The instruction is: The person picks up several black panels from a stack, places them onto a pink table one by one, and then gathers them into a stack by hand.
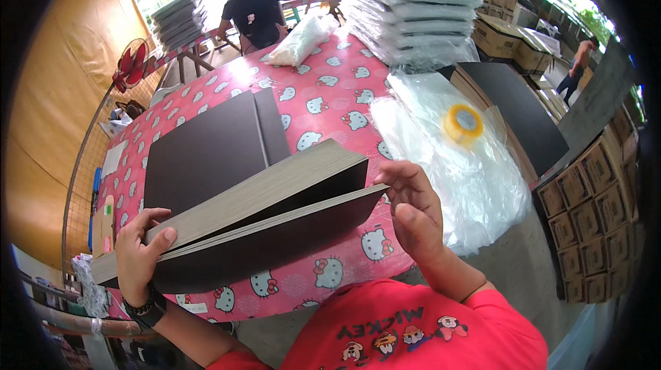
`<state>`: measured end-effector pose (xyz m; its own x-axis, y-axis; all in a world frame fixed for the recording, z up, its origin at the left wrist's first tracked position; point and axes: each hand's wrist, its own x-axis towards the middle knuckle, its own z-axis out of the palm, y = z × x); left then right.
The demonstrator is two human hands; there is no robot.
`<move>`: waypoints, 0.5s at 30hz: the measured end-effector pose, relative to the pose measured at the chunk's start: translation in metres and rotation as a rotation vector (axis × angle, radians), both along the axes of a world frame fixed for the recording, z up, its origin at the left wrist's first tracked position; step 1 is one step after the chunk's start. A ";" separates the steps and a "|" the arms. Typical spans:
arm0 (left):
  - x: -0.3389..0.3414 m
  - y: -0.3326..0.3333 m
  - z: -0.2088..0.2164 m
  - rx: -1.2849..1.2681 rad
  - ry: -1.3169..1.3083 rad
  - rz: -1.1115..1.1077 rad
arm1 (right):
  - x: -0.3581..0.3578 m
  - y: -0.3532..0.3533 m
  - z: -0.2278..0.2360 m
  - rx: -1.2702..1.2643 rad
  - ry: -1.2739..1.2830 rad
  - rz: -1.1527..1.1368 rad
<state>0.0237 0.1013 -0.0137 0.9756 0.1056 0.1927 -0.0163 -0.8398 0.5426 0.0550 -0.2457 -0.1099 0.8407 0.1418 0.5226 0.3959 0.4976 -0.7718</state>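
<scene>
The left hand [138, 249] clasps the card stack [255, 215] at its near-left end, long axis running up-right to the right hand [413, 208], whose fingertips pinch the far corner.

stack: thick pile of dark brown, near-black boards [275, 198] with pale grey edges, held tilted over the desk [323, 94], its far end raised toward 2 o'clock
state: split open near the bottom, the lowest boards parted from the rest at the 3 o'clock end
support: left hand [138, 249] clasps the 8 o'clock corner; right hand [413, 208] fingers touch the 3 o'clock edge
</scene>
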 end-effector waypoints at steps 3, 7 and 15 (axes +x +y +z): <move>-0.006 -0.001 0.007 0.008 0.008 0.020 | 0.002 0.000 0.010 -0.049 -0.002 -0.008; -0.003 0.000 0.004 0.005 0.002 0.027 | 0.003 -0.004 0.014 -0.221 -0.051 -0.030; -0.001 -0.001 0.006 0.015 0.009 0.026 | 0.005 -0.004 0.011 -0.214 -0.074 -0.054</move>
